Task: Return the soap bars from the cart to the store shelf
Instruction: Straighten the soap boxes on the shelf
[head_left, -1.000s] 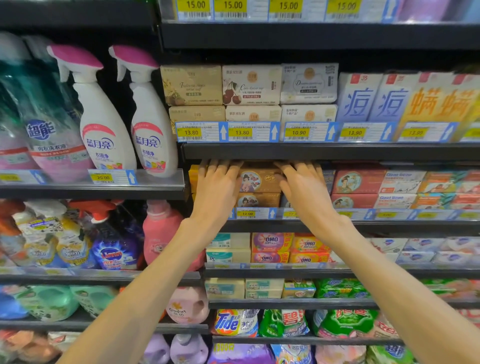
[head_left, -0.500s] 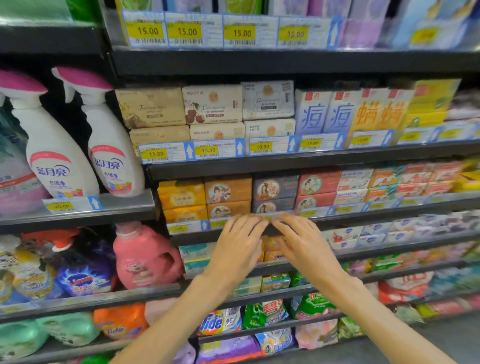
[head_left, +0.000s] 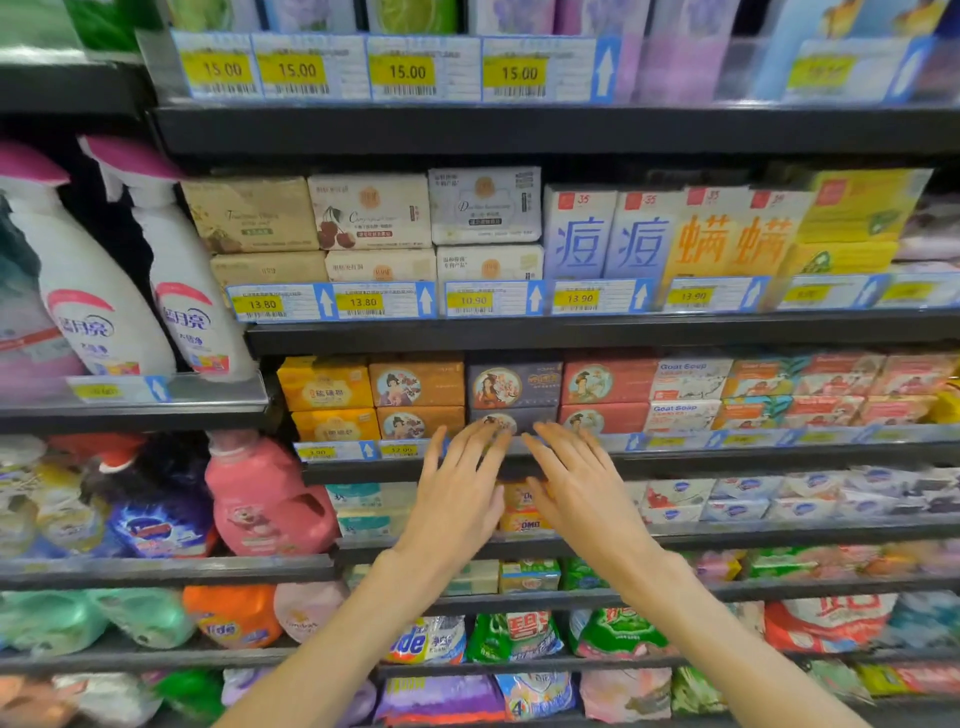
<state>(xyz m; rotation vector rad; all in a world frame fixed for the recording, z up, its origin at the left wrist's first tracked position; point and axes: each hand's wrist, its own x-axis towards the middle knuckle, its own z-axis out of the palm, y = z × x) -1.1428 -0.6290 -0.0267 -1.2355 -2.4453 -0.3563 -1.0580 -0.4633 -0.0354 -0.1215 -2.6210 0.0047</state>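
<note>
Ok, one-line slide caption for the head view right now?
Both open hands, left and right, empty before the dark soap boxes stacked on the shelf.

Lower dark grey boxed soap bar (head_left: 511, 420) partly covered by the fingertips of the left hand (head_left: 457, 499) and right hand (head_left: 582, 499); contact cannot be told. Orange-yellow soap packs (head_left: 519, 512) one shelf down show only in the gap between the hands. Far-right yellow price tags (head_left: 805, 295) blurred, unreadable; white spray bottle with pink cap (head_left: 78, 291) cut by left edge.
</note>
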